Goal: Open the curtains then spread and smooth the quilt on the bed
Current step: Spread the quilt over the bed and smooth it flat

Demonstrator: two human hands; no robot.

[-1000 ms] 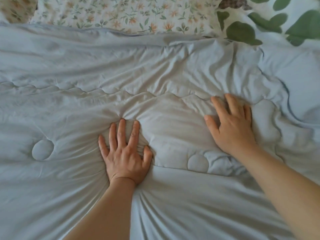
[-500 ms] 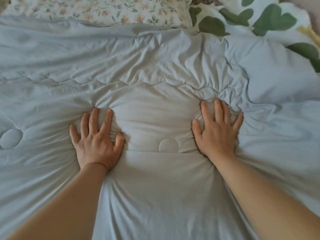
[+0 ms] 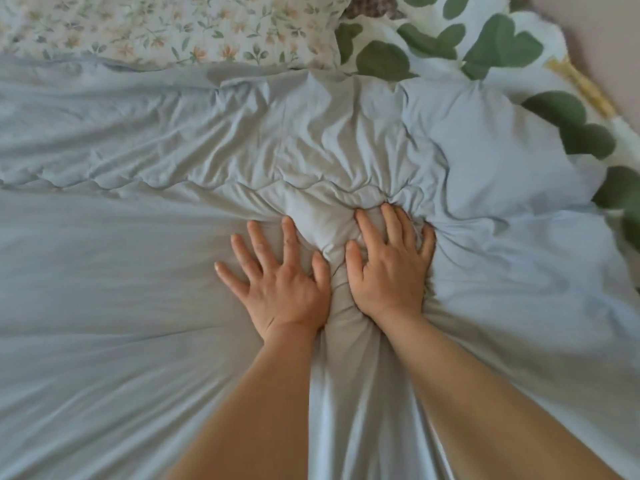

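A pale blue quilt [image 3: 121,271] covers most of the bed, wrinkled in the middle and toward the upper right. My left hand [image 3: 280,282] lies flat on it with fingers spread and straight. My right hand [image 3: 391,271] presses down just to the right of it, fingers straight. The two hands sit close together, and a ridge of bunched fabric rises between their thumbs. No curtains are in view.
A floral pillow [image 3: 166,26] lies along the top edge of the bed. A white sheet with large green leaves [image 3: 502,43] shows at the upper right beside the quilt's folded corner. A pinkish wall or floor strip [image 3: 602,36] borders the far right.
Both hands have slid toward each other across the quilt, the gap between them closing and fabric bunching up between them. The view has shifted right.
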